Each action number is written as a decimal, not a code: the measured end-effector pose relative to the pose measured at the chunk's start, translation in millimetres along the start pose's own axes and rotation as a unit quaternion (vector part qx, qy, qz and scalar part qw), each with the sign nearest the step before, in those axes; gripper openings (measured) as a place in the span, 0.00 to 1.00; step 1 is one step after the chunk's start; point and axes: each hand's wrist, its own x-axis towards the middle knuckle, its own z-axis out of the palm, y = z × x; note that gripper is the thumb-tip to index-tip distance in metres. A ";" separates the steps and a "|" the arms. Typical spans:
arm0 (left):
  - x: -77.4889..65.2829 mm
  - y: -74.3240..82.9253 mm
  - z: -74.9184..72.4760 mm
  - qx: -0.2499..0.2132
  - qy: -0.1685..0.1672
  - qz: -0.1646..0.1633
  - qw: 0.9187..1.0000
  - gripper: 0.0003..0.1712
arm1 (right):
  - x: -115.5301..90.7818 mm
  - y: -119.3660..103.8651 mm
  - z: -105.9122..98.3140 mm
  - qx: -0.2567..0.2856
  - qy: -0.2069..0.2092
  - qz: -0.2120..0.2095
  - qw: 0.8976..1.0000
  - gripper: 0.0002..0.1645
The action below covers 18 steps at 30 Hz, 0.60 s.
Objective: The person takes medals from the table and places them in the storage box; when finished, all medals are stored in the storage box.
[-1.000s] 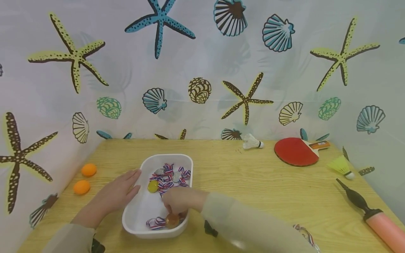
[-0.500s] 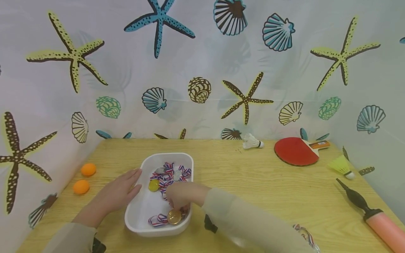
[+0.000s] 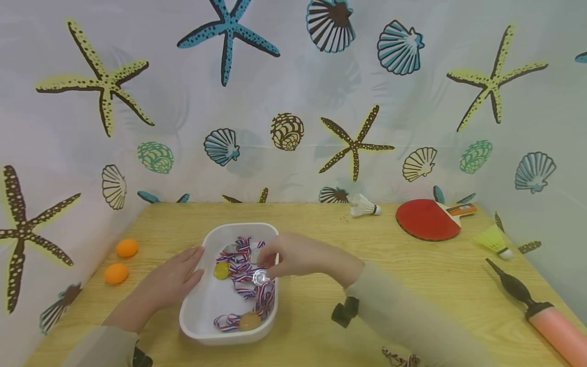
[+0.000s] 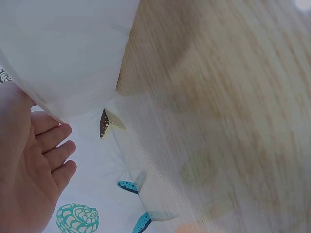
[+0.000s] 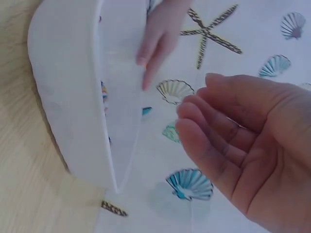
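Note:
A white plastic tub (image 3: 197,321) holds several medals with red, white and blue ribbons. A shiny silver medal (image 3: 260,277) lies near its right wall, a yellow-gold medal (image 3: 222,270) near the middle, and a bronze-orange medal (image 3: 249,321) at the near end. My right hand (image 3: 298,255) is over the right rim above the silver medal; in the right wrist view, its loosely bent fingers (image 5: 194,141) have nothing between them. At the tub's left rim my left hand (image 3: 171,278) rests with relaxed fingers, seen beside the tub's wall (image 4: 73,53) in the left wrist view.
Two orange balls (image 3: 116,273) lie at the left. Toward the back are a white shuttlecock (image 3: 364,206) and a red table tennis paddle (image 3: 426,219). A yellow shuttlecock (image 3: 494,242) and a pink-barrelled hand pump (image 3: 557,329) lie right. A ribbon (image 3: 401,359) shows near my right sleeve.
My right hand has let go of a medal and risen from inside the tub, moving up and right over the rim. The silver medal now shows. My left hand stays at the rim.

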 end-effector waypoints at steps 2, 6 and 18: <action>-0.1 0.5 -0.5 0.000 -0.001 0.000 1.000 0.32 | -17.9 5.6 -7.5 0.029 0.025 -0.007 0.999 0.09; -0.4 1.5 -1.6 0.000 -0.002 0.000 1.000 0.32 | -55.3 19.4 -13.9 0.066 0.068 -0.011 0.995 0.09; 0.8 2.8 -1.0 0.004 0.005 0.003 1.000 0.32 | -164.3 77.9 4.7 0.137 0.060 0.058 0.987 0.12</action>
